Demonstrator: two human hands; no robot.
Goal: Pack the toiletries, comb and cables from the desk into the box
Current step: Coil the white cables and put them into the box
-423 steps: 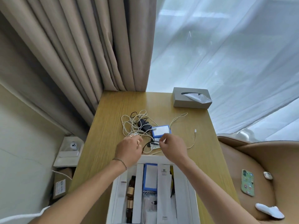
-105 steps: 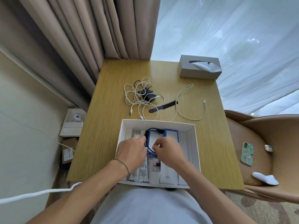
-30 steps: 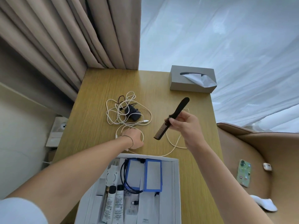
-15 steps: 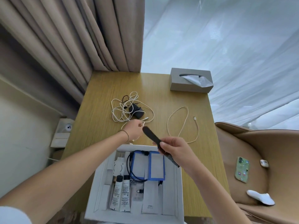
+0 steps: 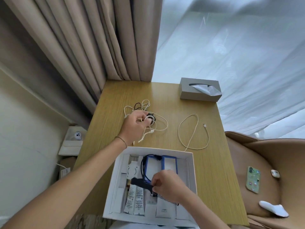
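Black comb (image 5: 143,183) pinched in R grip (image 5: 166,185) over box (image 5: 192,172); L grip (image 5: 134,125) clutching white cables (image 5: 158,120).

The right hand (image 5: 166,185) has carried the comb (image 5: 145,185) from above the desk down into the box (image 5: 192,172); the left hand (image 5: 134,125) has reached back and gathered the tangled cables (image 5: 149,120)

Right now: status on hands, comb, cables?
Right hand holds comb low inside box. Left hand grips tangled cables on desk. Loose white cable unpacked. Nothing blocking.
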